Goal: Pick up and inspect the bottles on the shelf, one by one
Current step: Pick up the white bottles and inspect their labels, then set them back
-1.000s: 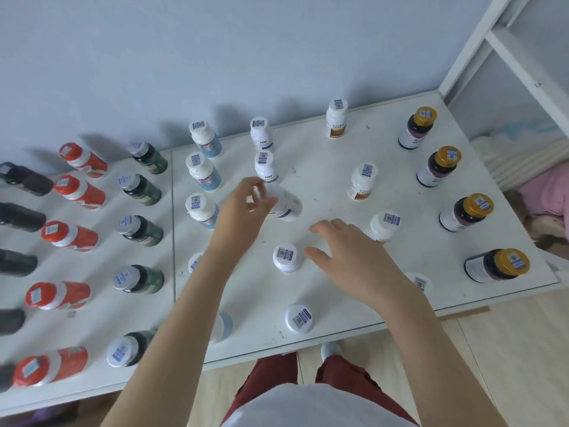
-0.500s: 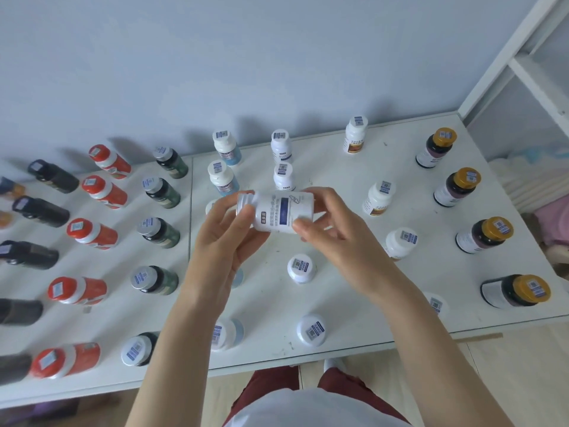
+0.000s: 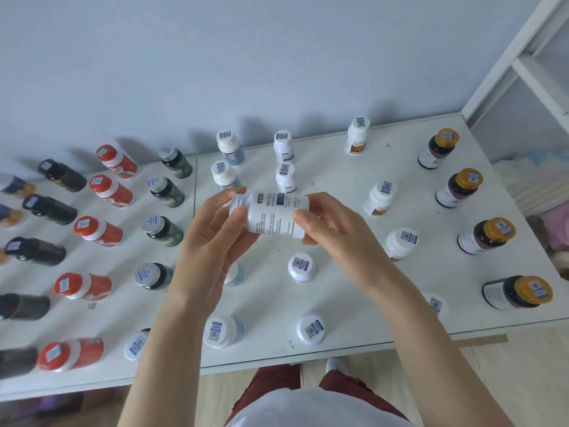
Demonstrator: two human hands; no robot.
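I hold a white bottle point(image 3: 272, 214) with a blue-marked label sideways above the white shelf point(image 3: 348, 192), its cap pointing left. My left hand point(image 3: 212, 238) grips the cap end, thumb and fingers curled round it. My right hand point(image 3: 326, 223) grips the bottom end, thumb on the label. Below the held bottle stand more white bottles, one point(image 3: 302, 267) in the middle and one point(image 3: 311, 329) near the front edge. Two more point(image 3: 285, 177) stand just behind it.
Rows of bottles cover the shelf: red ones point(image 3: 98, 231), dark green ones point(image 3: 161, 231) and black ones point(image 3: 35, 251) on the left, gold-capped dark ones point(image 3: 486, 235) on the right. A white rack frame point(image 3: 523, 66) rises at the right. The blue wall lies behind.
My left hand lifted the white bottle off the shelf and turned it sideways. My right hand came up and took its bottom end. Since half a second ago the bottle has rotated slightly.
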